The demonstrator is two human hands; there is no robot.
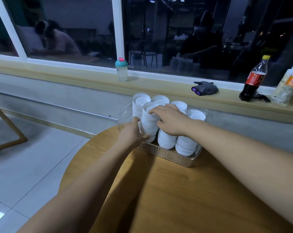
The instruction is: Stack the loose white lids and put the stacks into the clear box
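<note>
- A clear box (167,154) is sitting at the far edge of a round wooden table (176,190), close to the wall under the windowsill (159,84).
- Stacks of white lids are standing upright inside the box, filling it from side to side and rising above its rim.
- The person is gripping one tall stack of lids (149,118) at the box's near left corner with both hands.
- The left hand (134,132) is wrapping around the lower left side of that stack, the thumb pointing up along it and the fingers curling beneath.
- The right hand (171,120) is lying over the stack from the right, its fingers spread, the fingertips touching the top lid and the thumb pressing the stack's right side.
- The held stack is leaning slightly to the left; whether its bottom is touching the box floor cannot be told.
- On the windowsill, a small shaker cup (121,69) with a teal lid is standing toward the left, a dark cloth bundle (205,89) is lying right of the middle, and a cola bottle (253,79) and an orange-labelled bottle (289,86) are standing at the right end.
</note>
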